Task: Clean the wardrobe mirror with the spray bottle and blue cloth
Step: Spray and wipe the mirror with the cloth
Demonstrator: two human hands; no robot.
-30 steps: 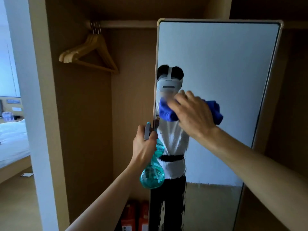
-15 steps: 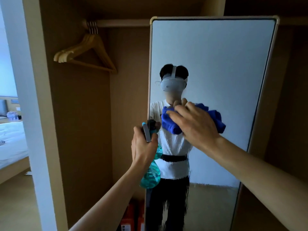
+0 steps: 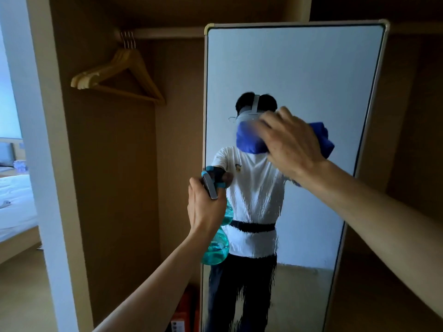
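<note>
Here's the wardrobe [image 3: 107, 188], open-fronted and brown inside, filling most of the view; the tall mirror [image 3: 299, 68] stands upright in its right half, pale frame all round, and the glass shows the person's reflection with drip streaks across the shirt and trousers. Off to the far left, past the wardrobe's side panel, a white bed [image 3: 14, 204] shows in the next room. Up top, wooden hangers [image 3: 119, 75] hang bunched together from the rail [image 3: 167, 33], left of the mirror.

Now the action: the right hand [image 3: 292, 144] is up against the glass at about mid-height, fingers spread over the blue cloth [image 3: 248, 142] and pressing it to the mirror (the thumb is hidden, so the grip here reads as apart, laid flat rather than pinching); the cloth bulges out on both sides of the hand. Lower and to the left, the left hand [image 3: 203, 209] has its grip clamped round the neck of the spray bottle [image 3: 217, 250]; the bottle is upright, teal liquid in its belly, held just in front of the mirror's left edge. Down on the wardrobe floor, an orange box [image 3: 184, 315] sits beside the mirror's foot.
</note>
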